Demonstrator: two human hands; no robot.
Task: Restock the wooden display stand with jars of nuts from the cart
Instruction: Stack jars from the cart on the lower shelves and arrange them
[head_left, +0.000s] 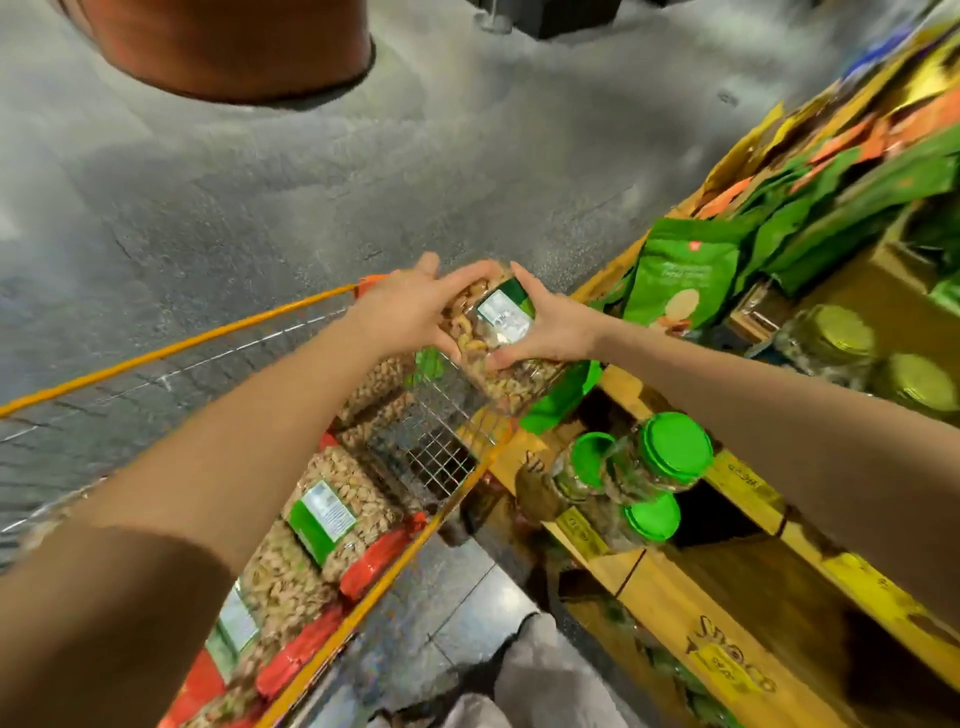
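Nearest, the cart (426, 452) held clear jars of pistachios (337, 514) lying on their sides in a row. They had green-and-white labels and what looked like red lids, and they were packed touching one another.

Beside the cart, the wooden display stand (670, 587) had three green-lidded jars (675, 447) lying on their sides at the front edge of a low shelf. Their contents were too blurred to name.

Further out, above the cart's far corner and not yet on the stand, was the jar of cashews (498, 332), tilted and full. The left hand (410, 306) gripped it with fingers (467, 275) curled over its far side and the thumb underneath. The right hand (550, 327) gripped the labelled side with fingers spread. Its lid was hidden.

The main risk seemed to be a slip. The jar looked smooth and heavy, and if either hand let go early it would likely fall onto the wire or into the gap between cart and stand. Pushing it into the low shelf could also nudge the green-lidded jars, which might roll off the edge.

Beyond the hands, green snack pouches (680, 270) leaned on the upper tier. Next to them stood jars with pale green lids (841, 332), their contents unclear.
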